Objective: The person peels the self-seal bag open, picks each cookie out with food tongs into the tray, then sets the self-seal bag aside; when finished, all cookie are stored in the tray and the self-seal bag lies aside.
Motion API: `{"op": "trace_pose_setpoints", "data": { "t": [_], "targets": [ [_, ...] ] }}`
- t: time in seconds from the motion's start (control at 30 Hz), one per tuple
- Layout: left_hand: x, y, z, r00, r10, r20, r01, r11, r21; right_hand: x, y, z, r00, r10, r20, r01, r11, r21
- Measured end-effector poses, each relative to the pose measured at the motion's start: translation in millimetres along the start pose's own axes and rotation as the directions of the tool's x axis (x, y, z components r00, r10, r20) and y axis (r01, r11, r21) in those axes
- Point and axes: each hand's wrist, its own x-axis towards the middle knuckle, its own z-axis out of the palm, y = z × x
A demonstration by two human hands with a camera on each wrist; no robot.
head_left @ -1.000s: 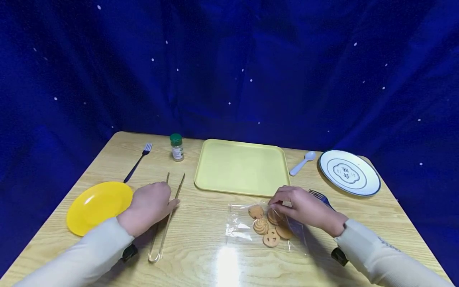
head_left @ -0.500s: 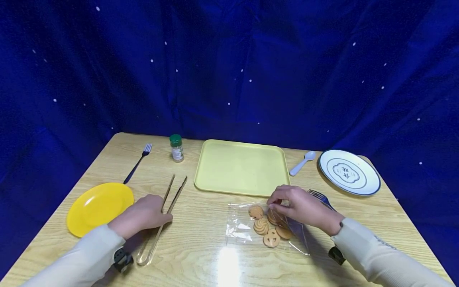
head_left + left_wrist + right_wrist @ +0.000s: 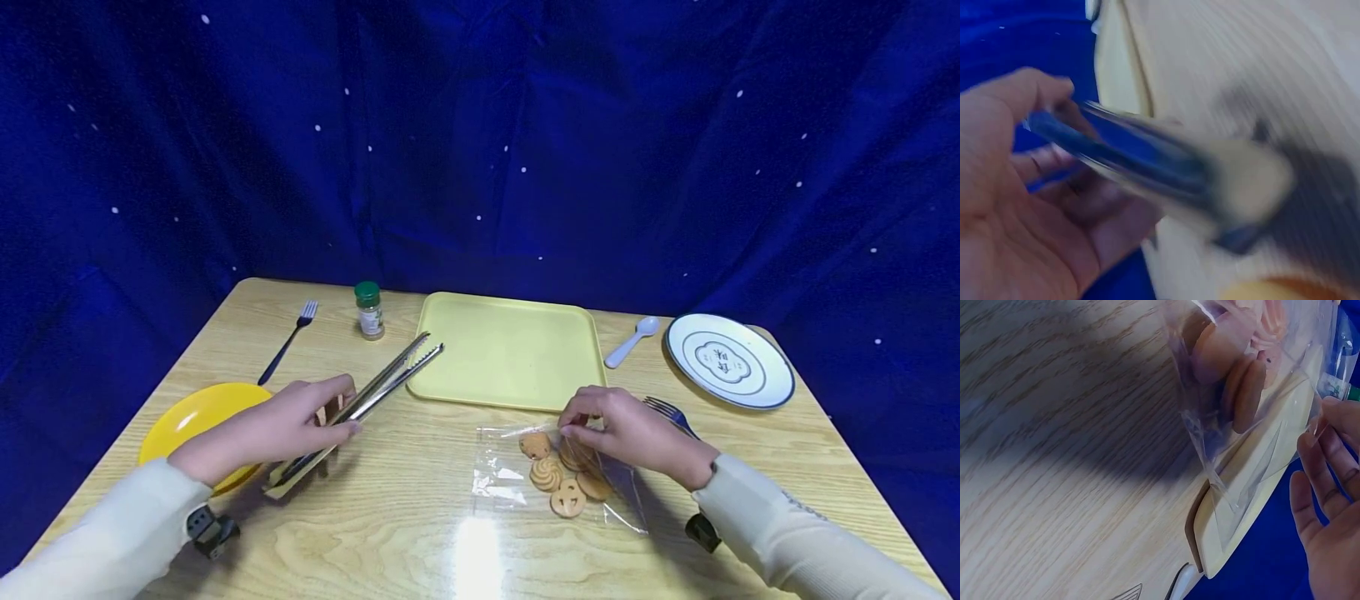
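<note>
My left hand (image 3: 288,421) grips a pair of metal tongs (image 3: 397,382) around the middle of its arms, between thumb and fingers. The tongs slant up and right, their serrated tips parted and seen over the left edge of the yellow tray (image 3: 510,400). The left wrist view shows the tongs (image 3: 1191,169) blurred. With thumb and fingertips, my right hand (image 3: 633,425) pinches the upper edge of a clear plastic bag (image 3: 498,483). Several round cookies (image 3: 546,473) lie inside it. In the right wrist view, the bag's film (image 3: 1319,422) shows between the fingertips.
A yellow plate (image 3: 183,425) lies partly under my left forearm. Behind it are a fork (image 3: 288,346) and a green-capped shaker (image 3: 370,312). A light spoon (image 3: 633,342), a white patterned plate (image 3: 765,371) and a dark fork (image 3: 675,415) are at the right.
My left hand has lifted the tongs off the table and swung them so the tips point right, toward the tray. The right hand and the bag have hardly moved.
</note>
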Motion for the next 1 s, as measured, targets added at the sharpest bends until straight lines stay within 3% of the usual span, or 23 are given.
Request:
{"op": "trace_pose_setpoints", "data": {
  "t": [0.07,0.13,0.37,0.57,0.73,1.0],
  "targets": [
    [-3.0,-5.1,-1.7,0.999,0.034,0.040,-0.032,0.999,-0.041,0,0,0.0,1.000,0.003,0.006,-0.003,1.000,0.016],
    [-5.9,-9.3,0.4,0.996,0.063,0.060,-0.061,0.998,-0.025,0,0,-0.1,1.000,0.005,0.009,-0.005,1.000,0.029],
    [-14.8,-8.9,26.2,0.978,0.204,0.050,-0.210,0.950,0.229,0,4,1.8,1.000,-0.018,0.000,0.018,0.999,0.045],
    [-9.0,3.9,47.3,0.979,0.186,0.088,-0.204,0.926,0.319,3,4,1.8,1.000,-0.020,-0.001,0.020,0.998,0.053],
    [7.2,14.1,59.1,0.983,0.177,0.051,-0.182,0.900,0.396,3,3,0.3,1.000,-0.012,0.006,0.012,0.999,0.046],
    [34.2,28.8,74.4,0.981,0.194,0.012,-0.180,0.885,0.430,4,1,-0.2,1.000,0.005,0.023,-0.006,0.998,0.056]
  ]
}}
